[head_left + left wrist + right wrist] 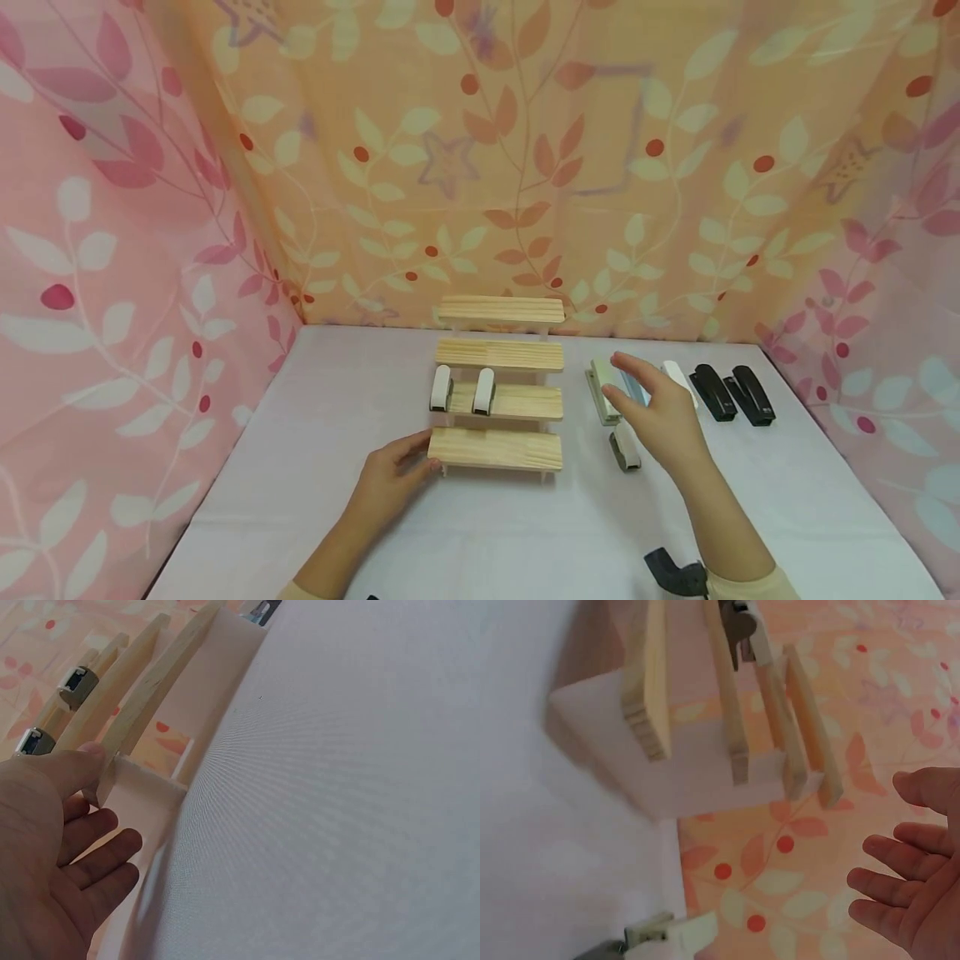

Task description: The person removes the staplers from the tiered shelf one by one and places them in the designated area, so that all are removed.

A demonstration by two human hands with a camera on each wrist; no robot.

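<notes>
A stepped wooden shelf rack (495, 450) with several pale boards stands mid-table. My left hand (393, 475) grips the left end of its lowest board; in the left wrist view the thumb lies against the board (142, 697) and the other fingers curl loosely below. Two white staplers (441, 388) stand on the second board from the bottom. To the right, my right hand (663, 421) is above the table with fingers spread and holds nothing. Below and around it are a pale green stapler (602, 392), a light blue item (636, 388) and a small white stapler (625, 447).
Right of the right hand lie another white stapler (678, 382) and two black staplers (712, 392). A white cloth (337, 383) covers the table. Floral curtains (525, 167) enclose the back and sides. A dark strap (675, 573) is near the right wrist.
</notes>
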